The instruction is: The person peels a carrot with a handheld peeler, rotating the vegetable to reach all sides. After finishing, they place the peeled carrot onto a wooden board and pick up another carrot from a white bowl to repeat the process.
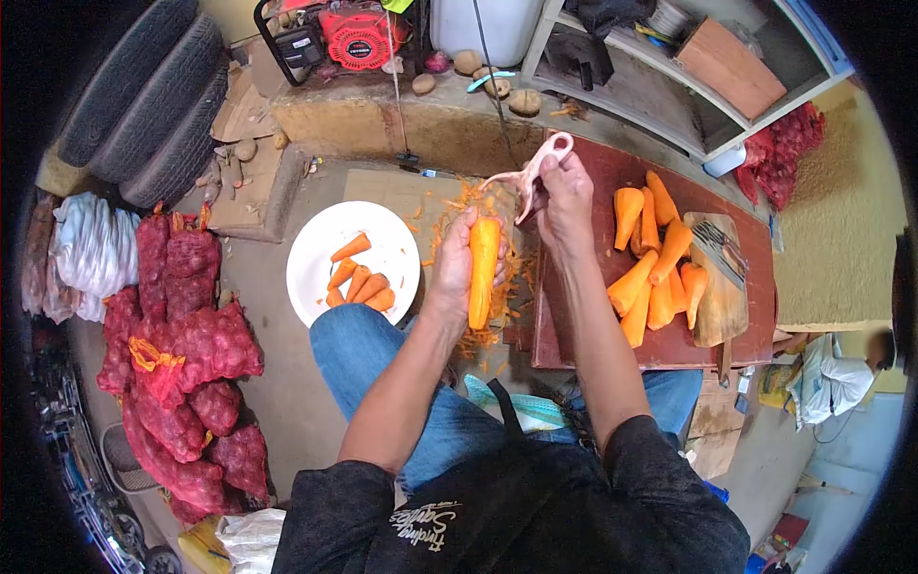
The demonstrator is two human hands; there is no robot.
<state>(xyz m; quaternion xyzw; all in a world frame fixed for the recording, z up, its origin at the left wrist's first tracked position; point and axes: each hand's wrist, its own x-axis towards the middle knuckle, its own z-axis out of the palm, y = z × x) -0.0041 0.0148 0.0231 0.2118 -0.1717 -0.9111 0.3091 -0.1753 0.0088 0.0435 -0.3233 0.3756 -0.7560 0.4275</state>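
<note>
My left hand (452, 266) is closed around a bright orange peeled carrot (483, 277), which points down toward my lap. Raised to its upper right, my right hand (566, 196) grips a pale pink peeler (525, 180), apart from the carrot. Orange peelings (442, 230) lie scattered on cardboard beneath my hands. To the left, a white basin (299, 251) holds several darker carrots (360, 281). A pile of smooth peeled carrots (658, 251) rests on the reddish table (583, 330) at right, beside a wooden board (712, 311) with a metal-bladed utensil (719, 251) on it.
Red mesh sacks of onions (196, 349) are heaped on the left floor, below stacked tires (134, 96). A red engine machine (359, 40) and several potatoes (524, 102) sit on the ledge ahead. A metal shelf (622, 86) stands at upper right.
</note>
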